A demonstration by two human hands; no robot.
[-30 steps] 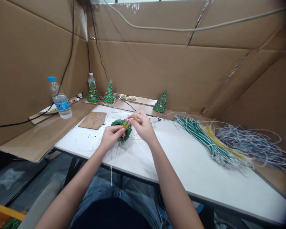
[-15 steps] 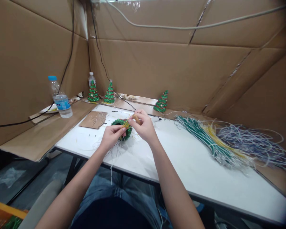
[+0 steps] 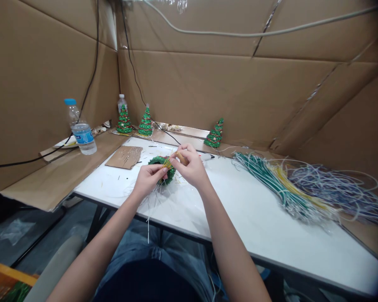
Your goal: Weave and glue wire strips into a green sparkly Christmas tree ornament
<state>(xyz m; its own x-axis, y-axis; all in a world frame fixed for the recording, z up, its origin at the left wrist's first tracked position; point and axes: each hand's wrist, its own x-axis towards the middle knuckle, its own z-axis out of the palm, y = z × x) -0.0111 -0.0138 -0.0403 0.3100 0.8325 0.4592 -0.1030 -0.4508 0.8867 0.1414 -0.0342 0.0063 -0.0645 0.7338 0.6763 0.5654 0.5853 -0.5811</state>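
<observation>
A small green beaded wreath [image 3: 169, 178] with bits of red sits near the middle of the white table [image 3: 227, 197]. In front of it my left hand [image 3: 148, 179] is closed, pinching a bunch of thin yellow strands [image 3: 166, 164] between thumb and fingers. My right hand [image 3: 190, 166] is wrapped round a tool with a light wooden handle [image 3: 182, 157]; its tip is hidden among the strands. Thin white wires [image 3: 148, 209] hang from the work over the table's front edge.
Three green beaded trees [image 3: 214, 133] stand along the back. On the right lie bundles of green wires [image 3: 267, 180], yellow wires and a tangle of pale wires [image 3: 337, 180]. A water bottle [image 3: 83, 136] stands left, near a cardboard piece [image 3: 124, 157]. Cardboard walls [image 3: 189, 84] enclose the table.
Both hands keep nearly the same place and hold on the strands and the wooden-handled tool. The whole view has shifted very slightly.
</observation>
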